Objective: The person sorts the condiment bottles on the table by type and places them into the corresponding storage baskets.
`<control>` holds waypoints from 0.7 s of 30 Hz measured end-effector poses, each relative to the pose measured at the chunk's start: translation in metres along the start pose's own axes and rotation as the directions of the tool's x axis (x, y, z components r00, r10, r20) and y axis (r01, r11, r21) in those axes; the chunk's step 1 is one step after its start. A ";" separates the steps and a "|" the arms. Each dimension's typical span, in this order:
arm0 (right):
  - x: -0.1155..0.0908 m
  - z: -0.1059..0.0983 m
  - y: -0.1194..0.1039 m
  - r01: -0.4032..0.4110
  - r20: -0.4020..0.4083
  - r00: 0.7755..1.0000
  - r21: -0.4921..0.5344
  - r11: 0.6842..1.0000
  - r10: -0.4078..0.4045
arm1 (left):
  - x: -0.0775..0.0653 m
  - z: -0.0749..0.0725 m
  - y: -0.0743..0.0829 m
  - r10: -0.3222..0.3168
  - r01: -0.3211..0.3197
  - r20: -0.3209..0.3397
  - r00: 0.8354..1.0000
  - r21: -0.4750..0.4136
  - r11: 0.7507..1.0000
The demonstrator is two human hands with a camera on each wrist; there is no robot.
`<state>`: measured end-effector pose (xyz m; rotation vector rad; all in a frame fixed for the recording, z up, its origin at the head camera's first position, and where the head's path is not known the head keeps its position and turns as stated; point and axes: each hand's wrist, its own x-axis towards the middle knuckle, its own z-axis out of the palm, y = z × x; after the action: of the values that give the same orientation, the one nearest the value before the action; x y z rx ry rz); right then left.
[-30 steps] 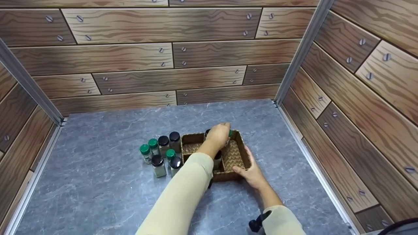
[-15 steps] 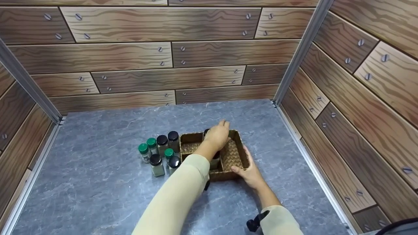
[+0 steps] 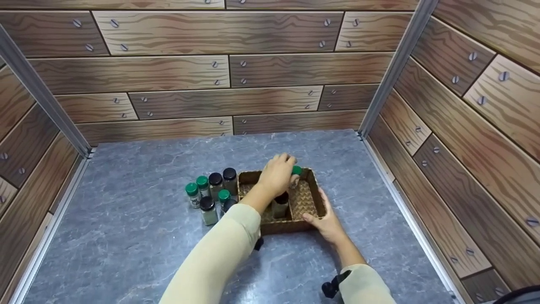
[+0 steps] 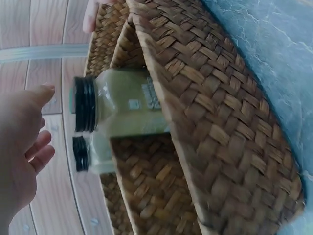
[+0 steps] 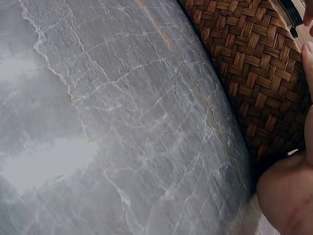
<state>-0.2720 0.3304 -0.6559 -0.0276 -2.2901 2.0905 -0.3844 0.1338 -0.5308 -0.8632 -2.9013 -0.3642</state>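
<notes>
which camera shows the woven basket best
The head view: the woven basket fits wholly in frame, though partly covered. The left wrist view shows its weave closer but cropped; the right wrist view, only part of its outside.

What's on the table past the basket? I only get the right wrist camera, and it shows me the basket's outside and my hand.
Observer: A group of jars with green or black lids, standing on the table just left of the basket.
Child: Is the basket one big space inside?
Observer: No, an inner wall divides it.
Child: Is anything green by its far edge?
Observer: Yes, a green-lidded jar, right by the left hand.
</notes>
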 end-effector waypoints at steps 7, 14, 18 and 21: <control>0.001 -0.001 -0.001 -0.012 -0.012 1.000 0.003 1.000 0.012 | -0.014 -0.017 -0.013 -0.061 0.053 -0.065 0.996 -0.130 0.990; 0.002 -0.001 -0.002 -0.009 -0.003 1.000 -0.009 1.000 0.009 | -0.028 -0.023 -0.023 -0.067 0.053 -0.079 0.995 -0.173 0.983; 0.002 0.000 -0.001 -0.005 0.001 1.000 0.002 1.000 0.005 | -0.039 -0.029 -0.034 -0.074 0.050 -0.108 0.991 -0.210 0.976; 0.003 0.000 0.000 -0.002 -0.001 1.000 0.000 1.000 0.002 | -0.048 -0.035 -0.046 -0.096 0.060 -0.133 0.986 -0.249 0.967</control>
<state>-0.2749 0.3303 -0.6555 -0.0313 -2.2907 2.0907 -0.3687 0.0627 -0.5134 -0.7175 -2.7996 -0.7720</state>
